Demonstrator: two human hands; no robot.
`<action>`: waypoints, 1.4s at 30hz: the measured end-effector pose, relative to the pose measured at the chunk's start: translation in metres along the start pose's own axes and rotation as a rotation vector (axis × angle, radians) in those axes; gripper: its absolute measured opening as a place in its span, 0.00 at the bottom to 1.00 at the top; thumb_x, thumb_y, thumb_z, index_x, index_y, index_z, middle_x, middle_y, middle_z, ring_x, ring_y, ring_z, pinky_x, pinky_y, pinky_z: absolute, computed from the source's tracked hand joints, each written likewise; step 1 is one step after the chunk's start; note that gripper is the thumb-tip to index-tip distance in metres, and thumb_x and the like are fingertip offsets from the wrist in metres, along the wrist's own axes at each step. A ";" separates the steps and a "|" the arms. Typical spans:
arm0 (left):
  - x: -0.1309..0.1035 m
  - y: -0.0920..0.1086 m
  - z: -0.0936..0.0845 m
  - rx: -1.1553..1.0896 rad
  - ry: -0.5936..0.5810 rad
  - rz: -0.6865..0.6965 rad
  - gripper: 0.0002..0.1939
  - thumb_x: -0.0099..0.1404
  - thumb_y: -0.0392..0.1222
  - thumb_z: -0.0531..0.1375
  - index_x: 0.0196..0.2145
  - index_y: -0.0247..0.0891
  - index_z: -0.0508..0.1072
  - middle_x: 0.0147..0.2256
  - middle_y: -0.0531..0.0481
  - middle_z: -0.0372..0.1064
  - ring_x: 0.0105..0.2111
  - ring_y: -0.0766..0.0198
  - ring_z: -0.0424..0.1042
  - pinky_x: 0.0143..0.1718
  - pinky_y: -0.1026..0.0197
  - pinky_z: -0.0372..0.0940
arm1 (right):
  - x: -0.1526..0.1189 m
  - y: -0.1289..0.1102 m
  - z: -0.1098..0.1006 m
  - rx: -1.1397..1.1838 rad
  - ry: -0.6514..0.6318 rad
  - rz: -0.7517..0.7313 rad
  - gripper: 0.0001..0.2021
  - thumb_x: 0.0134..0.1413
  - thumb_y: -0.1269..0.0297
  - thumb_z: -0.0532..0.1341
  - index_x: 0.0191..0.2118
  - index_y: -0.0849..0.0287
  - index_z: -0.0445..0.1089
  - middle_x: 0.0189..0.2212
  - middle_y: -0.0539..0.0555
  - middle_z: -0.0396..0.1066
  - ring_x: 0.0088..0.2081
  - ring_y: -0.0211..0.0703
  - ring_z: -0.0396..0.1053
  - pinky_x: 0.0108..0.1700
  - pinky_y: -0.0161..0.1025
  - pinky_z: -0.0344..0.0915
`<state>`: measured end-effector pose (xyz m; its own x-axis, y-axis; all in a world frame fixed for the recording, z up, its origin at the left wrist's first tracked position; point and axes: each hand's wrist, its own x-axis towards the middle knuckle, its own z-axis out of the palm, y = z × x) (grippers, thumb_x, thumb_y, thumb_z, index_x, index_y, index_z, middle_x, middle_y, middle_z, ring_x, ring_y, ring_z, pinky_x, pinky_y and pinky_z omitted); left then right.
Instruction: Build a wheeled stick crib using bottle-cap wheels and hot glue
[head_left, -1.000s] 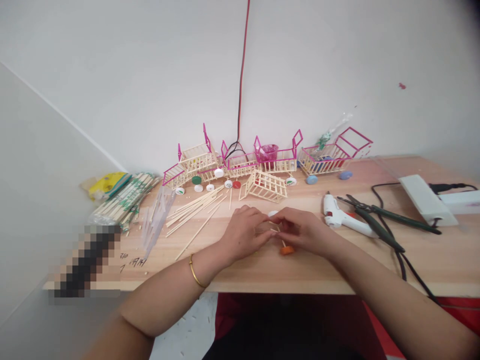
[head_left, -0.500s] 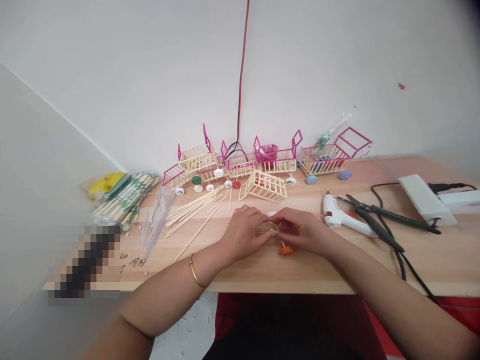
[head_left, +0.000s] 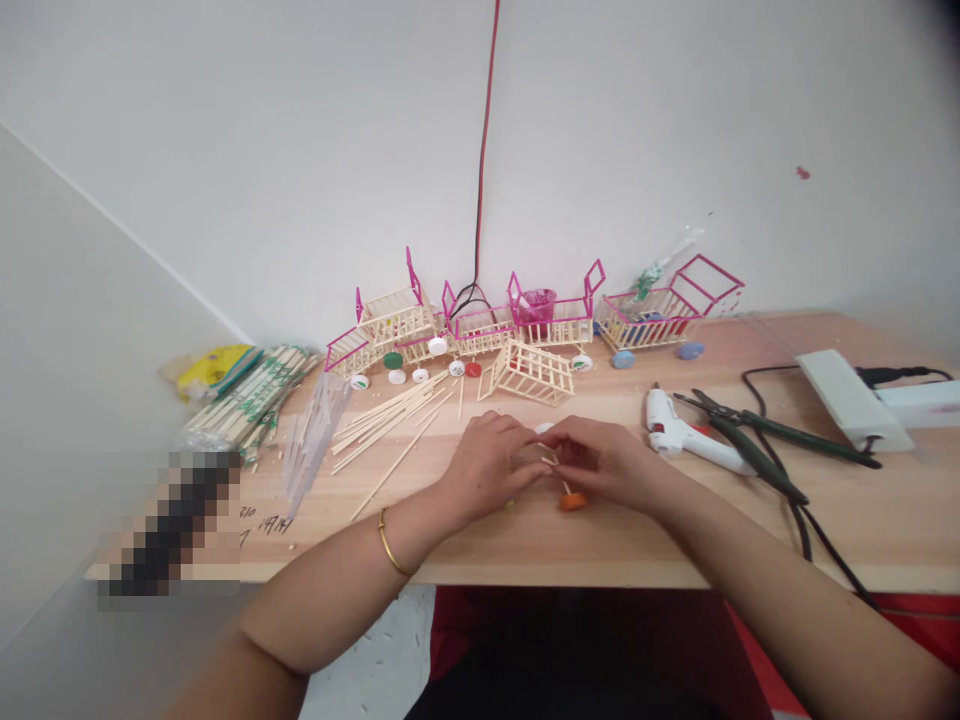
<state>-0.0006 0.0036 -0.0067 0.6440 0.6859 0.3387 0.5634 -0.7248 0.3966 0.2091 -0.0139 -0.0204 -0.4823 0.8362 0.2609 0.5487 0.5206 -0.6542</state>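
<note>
The left hand [head_left: 491, 468] and right hand [head_left: 606, 458] had fingertips pinched around a stick [head_left: 567, 488]; handwritten figures [head_left: 275, 525], seemingly including "147", marked the table [head_left: 480, 558].

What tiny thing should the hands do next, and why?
Perhaps gently steady the stick: fingertips of the left hand and right hand come close together around its middle, and the orange cap at its near end might tip it.
</note>
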 end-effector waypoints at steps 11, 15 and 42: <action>0.000 -0.005 0.003 -0.040 0.067 0.060 0.19 0.60 0.54 0.61 0.41 0.37 0.74 0.36 0.47 0.72 0.38 0.59 0.68 0.41 0.57 0.61 | -0.001 0.003 0.001 0.029 -0.005 0.003 0.12 0.57 0.59 0.60 0.44 0.56 0.67 0.31 0.52 0.70 0.29 0.38 0.68 0.31 0.36 0.65; 0.001 -0.004 0.003 -0.054 0.071 0.078 0.18 0.61 0.54 0.61 0.42 0.38 0.74 0.36 0.47 0.72 0.38 0.59 0.68 0.42 0.57 0.61 | -0.001 0.002 0.002 0.045 -0.012 0.012 0.12 0.56 0.60 0.60 0.45 0.57 0.67 0.33 0.53 0.71 0.29 0.39 0.68 0.32 0.37 0.66; 0.001 -0.001 0.000 -0.004 0.036 0.046 0.17 0.61 0.51 0.62 0.43 0.38 0.74 0.38 0.46 0.73 0.39 0.58 0.69 0.42 0.55 0.62 | -0.001 0.003 0.002 0.064 0.002 0.018 0.12 0.56 0.59 0.60 0.44 0.57 0.68 0.33 0.53 0.71 0.30 0.40 0.69 0.33 0.37 0.67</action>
<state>-0.0004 0.0050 -0.0073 0.6504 0.6536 0.3870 0.5314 -0.7556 0.3831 0.2095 -0.0136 -0.0242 -0.4713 0.8459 0.2498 0.5124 0.4931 -0.7030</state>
